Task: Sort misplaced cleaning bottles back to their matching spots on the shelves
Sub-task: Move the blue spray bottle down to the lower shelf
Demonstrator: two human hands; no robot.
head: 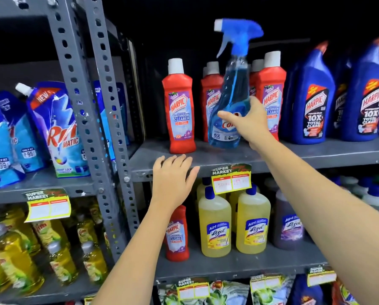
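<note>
Clearly a stray: blue spray bottle (230, 102) lifted out from among the red bathroom cleaners.

The right hand (247, 122) wraps the spray bottle low on its body, tilting it clear of the upper shelf (316, 155) in front of the red Harpic bottles (179, 106), where it does not match. The left hand (173, 179) is spread wide and empty, resting on the shelf edge, probably for balance. One red Harpic bottle (176, 234) stands below beside the yellow Lizol bottles (215, 225), likely also misplaced.

The right hand (249, 123) grips a spray bottle (230, 102), arm outstretched. Below the bottle, the left hand (173, 179) reaches forward, fingers spread.
</note>
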